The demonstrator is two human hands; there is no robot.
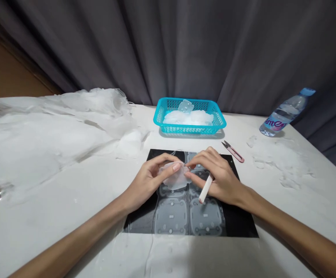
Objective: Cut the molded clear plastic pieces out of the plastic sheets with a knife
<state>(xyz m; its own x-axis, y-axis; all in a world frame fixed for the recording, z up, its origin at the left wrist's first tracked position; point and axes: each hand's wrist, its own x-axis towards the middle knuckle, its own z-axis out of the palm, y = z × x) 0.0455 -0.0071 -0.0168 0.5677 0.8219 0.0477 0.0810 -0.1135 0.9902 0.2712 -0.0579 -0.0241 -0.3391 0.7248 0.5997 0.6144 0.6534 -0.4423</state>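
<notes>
Over the black mat [240, 220], my left hand [156, 173] pinches a translucent, milky-white molded piece [176, 178] between thumb and fingers. My right hand [216, 175] has its thumb and fingertips together at the right edge of that piece. A slim white stick-like tool [206, 189] is tucked in the right hand, its reddish-marked end pointing down toward me; its other end is hidden by the fingers. Under both hands lies a clear sheet [172, 216] of rounded-square molded shapes, partly covered by the hands.
A blue plastic basket [189, 130] with similar translucent pieces stands at the back. Pink-handled thread snips [233, 151] lie right of the mat. A water bottle [285, 114] is behind thin clear scraps [283, 160]. Piled translucent sheets [49, 131] cover the left side.
</notes>
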